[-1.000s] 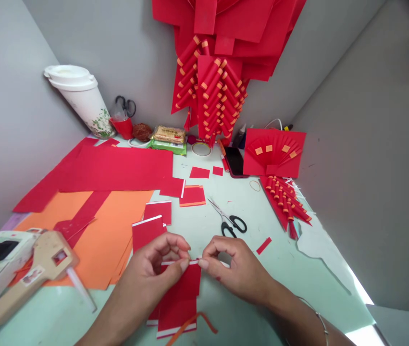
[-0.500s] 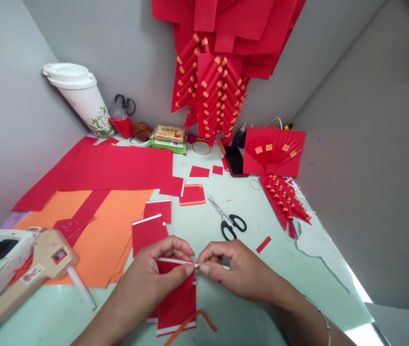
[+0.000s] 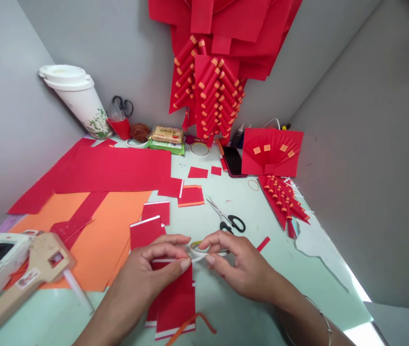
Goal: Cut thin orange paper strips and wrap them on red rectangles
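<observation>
My left hand (image 3: 150, 269) pinches the top edge of a small red paper rectangle (image 3: 175, 300) that has a white strip along it. My right hand (image 3: 236, 266) pinches a thin white strip (image 3: 199, 254), which curls up from that top edge between the two hands. Under the held piece lie more red rectangles stacked on the pale green table (image 3: 262, 211). An orange paper strip (image 3: 190, 324) curls near the front edge.
A glue gun (image 3: 34, 269) lies front left on orange sheets (image 3: 99, 235). Black-handled scissors (image 3: 228, 218) sit just beyond my hands. Red sheets (image 3: 110, 168), red paper firecracker bundles (image 3: 283, 197), a phone (image 3: 233, 161), a tape roll (image 3: 200, 149) and a white cup (image 3: 78, 98) fill the back.
My right hand has pulled the white strip off the red piece's top edge and lifted it, so it now curls free. The left hand keeps its pinch.
</observation>
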Available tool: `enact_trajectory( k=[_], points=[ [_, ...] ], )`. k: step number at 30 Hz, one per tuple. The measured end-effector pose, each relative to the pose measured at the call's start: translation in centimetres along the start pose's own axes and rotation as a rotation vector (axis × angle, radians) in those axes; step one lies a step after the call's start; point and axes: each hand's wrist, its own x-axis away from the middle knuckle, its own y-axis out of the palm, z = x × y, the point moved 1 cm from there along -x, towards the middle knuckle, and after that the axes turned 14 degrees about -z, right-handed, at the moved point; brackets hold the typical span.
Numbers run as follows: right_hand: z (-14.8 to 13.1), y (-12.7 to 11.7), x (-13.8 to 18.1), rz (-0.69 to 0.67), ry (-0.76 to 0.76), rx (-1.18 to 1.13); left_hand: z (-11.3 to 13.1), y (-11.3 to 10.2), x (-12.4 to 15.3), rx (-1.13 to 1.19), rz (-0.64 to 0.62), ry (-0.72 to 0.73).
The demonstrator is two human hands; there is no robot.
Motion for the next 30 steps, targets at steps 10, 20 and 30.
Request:
enact_trajectory(
  k=[10, 20, 30],
  points=[
    [0.1, 1.0, -0.5, 0.042, -0.148, 0.092, 0.9, 0.6, 0.5, 0.037, 0.033, 0.05],
    [1.0, -1.2, -0.4, 0.287, -0.028, 0.217, 0.4, 0.2, 0.1, 0.291, 0.048, -0.001],
    [3.4, -1.3, -0.6, 0.217, 0.463, 0.802, -0.1, -0.6, -0.1, 0.528, 0.06, -0.09]
  ],
)
